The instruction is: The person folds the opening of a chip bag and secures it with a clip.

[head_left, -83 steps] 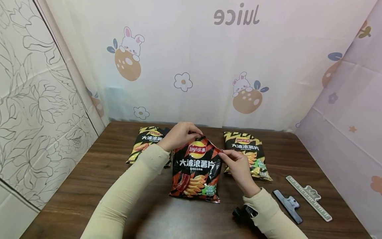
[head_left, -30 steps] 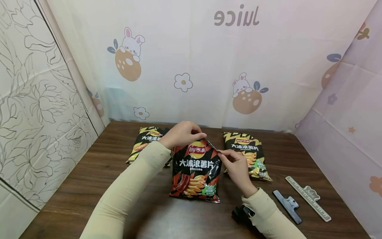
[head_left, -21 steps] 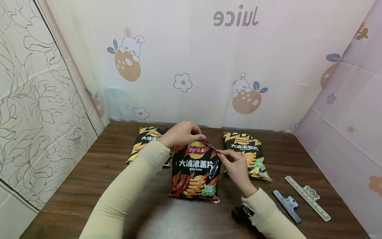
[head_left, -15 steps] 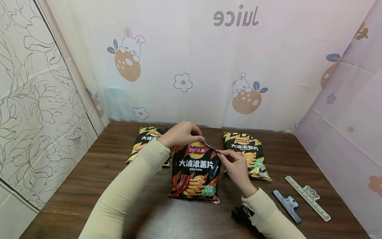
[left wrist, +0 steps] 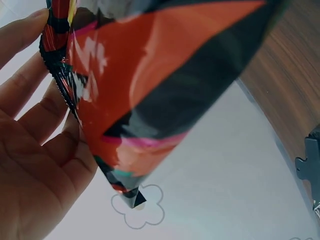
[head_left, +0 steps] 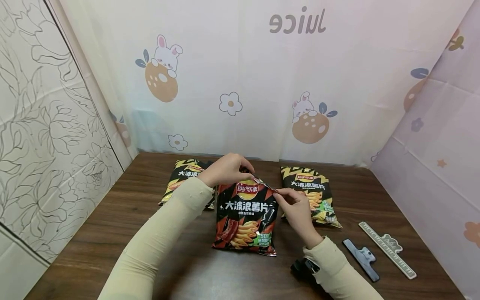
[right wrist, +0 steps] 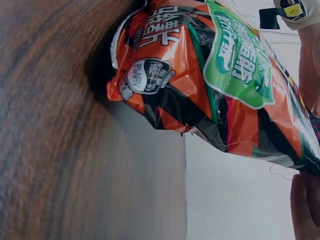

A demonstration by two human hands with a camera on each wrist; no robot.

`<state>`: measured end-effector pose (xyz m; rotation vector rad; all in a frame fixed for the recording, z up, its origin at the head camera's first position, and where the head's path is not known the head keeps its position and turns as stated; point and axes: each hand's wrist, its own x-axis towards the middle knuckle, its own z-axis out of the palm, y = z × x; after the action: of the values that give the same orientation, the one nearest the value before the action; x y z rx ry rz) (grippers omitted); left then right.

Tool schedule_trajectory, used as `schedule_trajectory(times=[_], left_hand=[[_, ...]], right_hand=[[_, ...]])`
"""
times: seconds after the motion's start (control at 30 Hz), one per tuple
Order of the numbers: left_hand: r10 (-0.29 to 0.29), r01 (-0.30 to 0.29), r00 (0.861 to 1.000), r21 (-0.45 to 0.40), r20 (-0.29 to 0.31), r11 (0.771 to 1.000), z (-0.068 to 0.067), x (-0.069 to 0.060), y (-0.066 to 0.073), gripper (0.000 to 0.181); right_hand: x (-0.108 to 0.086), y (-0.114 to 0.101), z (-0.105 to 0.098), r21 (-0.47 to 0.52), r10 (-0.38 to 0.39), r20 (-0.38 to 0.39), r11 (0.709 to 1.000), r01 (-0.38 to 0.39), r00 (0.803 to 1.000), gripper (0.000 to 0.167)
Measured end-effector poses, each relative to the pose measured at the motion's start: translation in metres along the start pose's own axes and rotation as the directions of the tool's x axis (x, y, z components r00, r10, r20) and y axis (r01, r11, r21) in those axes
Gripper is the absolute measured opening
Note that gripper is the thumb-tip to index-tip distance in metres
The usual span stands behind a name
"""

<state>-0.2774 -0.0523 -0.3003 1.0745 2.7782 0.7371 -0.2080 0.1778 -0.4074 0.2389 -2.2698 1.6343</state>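
Observation:
A red and black bag of chips (head_left: 245,225) stands upright on the table in the head view, its front facing me. My left hand (head_left: 226,171) pinches the bag's top edge from the upper left, thumb in front. At the top right corner, my right hand (head_left: 298,210) pinches the edge between thumb and fingers. Between the hands the top edge slopes down to the right and looks folded over. In the left wrist view, the left fingers (left wrist: 42,107) lie along the crimped edge. The right wrist view shows the bag's lower front, with part of the right hand at the edge.
Two yellow and black chip bags lie behind, one at left (head_left: 180,183), partly hidden by the left arm, and one at right (head_left: 324,202). A grey bag clip (head_left: 361,259) and a longer pale clip (head_left: 388,250) lie at right on the wooden table (head_left: 108,225).
The left hand's thumb and fingers have shifted slightly down and left along the top edge, which now shows more of a fold. The right hand keeps its pinch; the bag stays in place.

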Motion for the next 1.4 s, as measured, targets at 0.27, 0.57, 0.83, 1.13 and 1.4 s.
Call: schedule_trajectory(times=[0.27, 0.57, 0.83, 1.13, 1.4], left_hand=[[-0.001, 0.001, 1.0, -0.006, -0.021, 1.0, 0.002, -0.002, -0.001, 0.02], [0.007, -0.007, 0.999, -0.007, -0.036, 1.0, 0.003, -0.003, -0.003, 0.019], [0.009, -0.009, 0.999, -0.014, -0.042, 1.0, 0.003, -0.005, -0.003, 0.021], [-0.007, 0.006, 0.999, -0.031, -0.044, 0.999, 0.005, -0.004, -0.002, 0.021], [0.005, -0.006, 0.999, -0.016, -0.053, 1.0, 0.008, -0.004, -0.005, 0.021]], right_hand=[[0.001, -0.001, -0.003, -0.033, 0.031, 0.022, 0.999, -0.03, 0.999, 0.017], [0.005, -0.006, -0.006, 0.012, 0.056, 0.056, 0.998, -0.056, 0.997, 0.034], [0.007, -0.005, -0.01, -0.01, 0.07, 0.163, 0.998, -0.07, 0.984, 0.031], [0.002, -0.019, -0.01, -0.046, 0.141, 0.253, 0.99, -0.134, 0.957, 0.029], [0.004, 0.002, -0.006, -0.025, 0.063, 0.228, 0.998, -0.059, 0.972, 0.026]])
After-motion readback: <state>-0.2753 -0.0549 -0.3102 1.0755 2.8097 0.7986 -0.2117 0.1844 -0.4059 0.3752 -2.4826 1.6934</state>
